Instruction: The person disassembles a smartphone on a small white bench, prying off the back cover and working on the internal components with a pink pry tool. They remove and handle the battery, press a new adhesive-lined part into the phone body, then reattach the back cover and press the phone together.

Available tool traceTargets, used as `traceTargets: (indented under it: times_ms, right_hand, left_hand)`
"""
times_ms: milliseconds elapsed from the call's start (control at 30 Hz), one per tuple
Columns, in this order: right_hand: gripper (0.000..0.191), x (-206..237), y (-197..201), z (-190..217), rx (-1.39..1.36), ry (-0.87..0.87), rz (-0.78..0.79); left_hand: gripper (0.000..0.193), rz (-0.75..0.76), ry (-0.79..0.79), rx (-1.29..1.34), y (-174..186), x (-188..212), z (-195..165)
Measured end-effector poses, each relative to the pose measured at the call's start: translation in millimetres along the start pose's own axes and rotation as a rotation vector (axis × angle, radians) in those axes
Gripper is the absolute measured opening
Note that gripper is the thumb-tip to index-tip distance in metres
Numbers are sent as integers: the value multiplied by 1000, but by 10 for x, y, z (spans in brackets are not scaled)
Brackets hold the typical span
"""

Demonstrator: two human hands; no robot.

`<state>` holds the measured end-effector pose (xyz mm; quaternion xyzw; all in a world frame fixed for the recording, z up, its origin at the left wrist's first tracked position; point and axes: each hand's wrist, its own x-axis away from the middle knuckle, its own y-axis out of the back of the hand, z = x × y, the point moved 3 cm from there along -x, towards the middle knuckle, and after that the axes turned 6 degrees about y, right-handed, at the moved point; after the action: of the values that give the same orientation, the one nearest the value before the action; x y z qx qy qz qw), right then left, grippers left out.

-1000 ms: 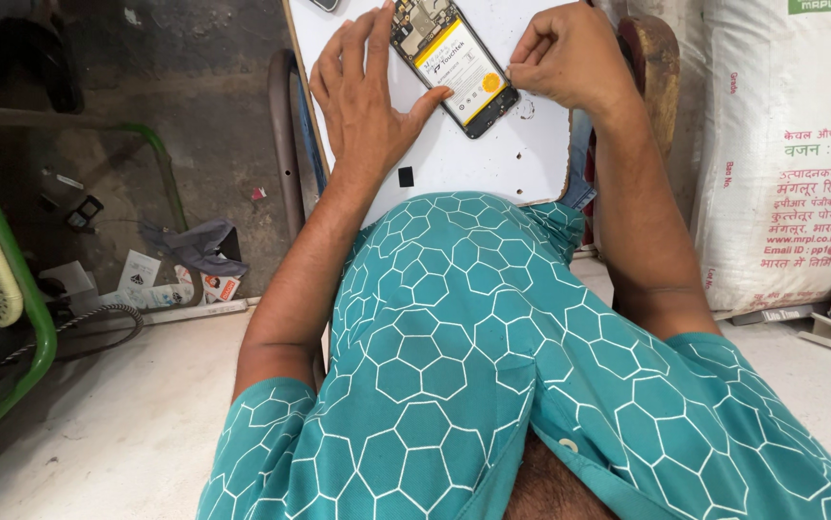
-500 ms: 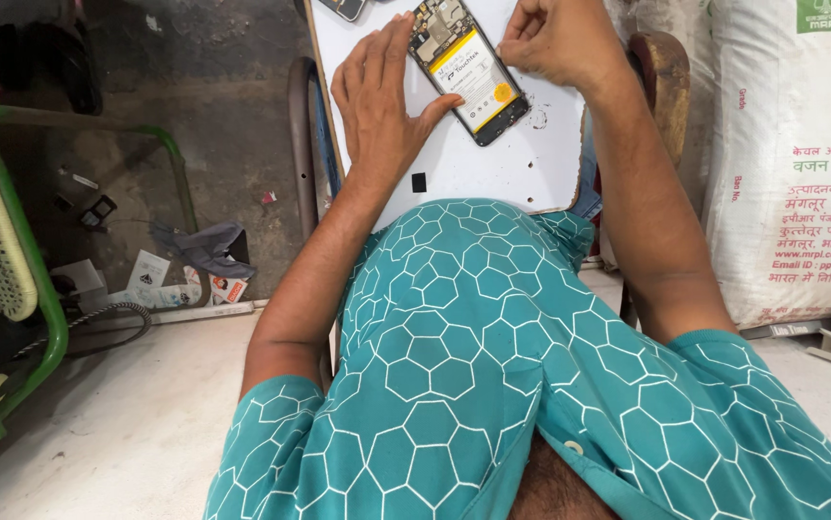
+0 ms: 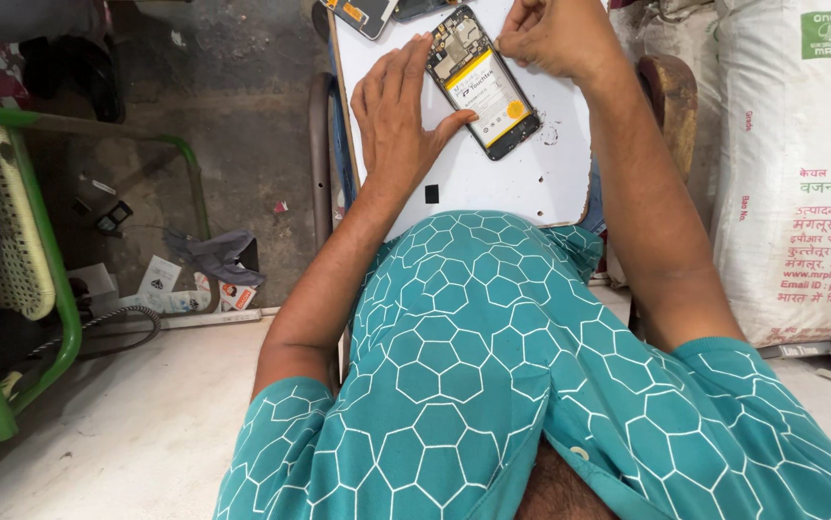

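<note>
- 2 hands are on the opened phone (image 3: 485,85), which lies back-up and tilted on the white board (image 3: 492,183) across the person's lap, its yellow-labelled battery and circuit board showing.
- The left hand (image 3: 398,120) lies flat and open, palm on the board and thumb against the phone's lower left edge; 1 second ago it sat slightly further from the phone, so it now braces the phone more firmly.
- The right hand (image 3: 555,37) is curled at the phone's upper right corner, fingertips pinched; whether it holds a small tool I cannot tell. It has kept to that corner throughout.
- The view has drifted, but the phone has not moved on the board: the work there seems steady and fine.
- 2 other phone parts (image 3: 367,12) lie at the board's far edge.
</note>
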<state>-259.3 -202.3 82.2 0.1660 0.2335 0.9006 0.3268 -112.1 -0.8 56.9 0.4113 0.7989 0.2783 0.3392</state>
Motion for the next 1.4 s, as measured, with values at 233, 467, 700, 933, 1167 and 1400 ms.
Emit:
traceTargets:
  times_ms: [233, 467, 700, 933, 1167, 1400]
  right_hand:
    - [8, -178, -22, 3, 132, -54, 46]
    - [9, -119, -29, 62, 123, -12, 14]
    - [7, 147, -72, 61, -87, 267, -183]
    - [28, 671, -382, 357, 313, 506, -380]
    - [42, 978, -497, 573, 560, 562, -360]
    - [62, 1218, -543, 425, 585, 489, -296]
  left_hand:
    - [108, 0, 4, -5, -36, 12, 30]
    - [109, -18, -12, -2, -75, 18, 45]
    - [104, -15, -25, -5, 73, 10, -48]
    - [93, 2, -18, -61, 164, -6, -84]
    - [90, 2, -16, -28, 150, 4, -62]
    - [78, -52, -56, -62, 47, 37, 17]
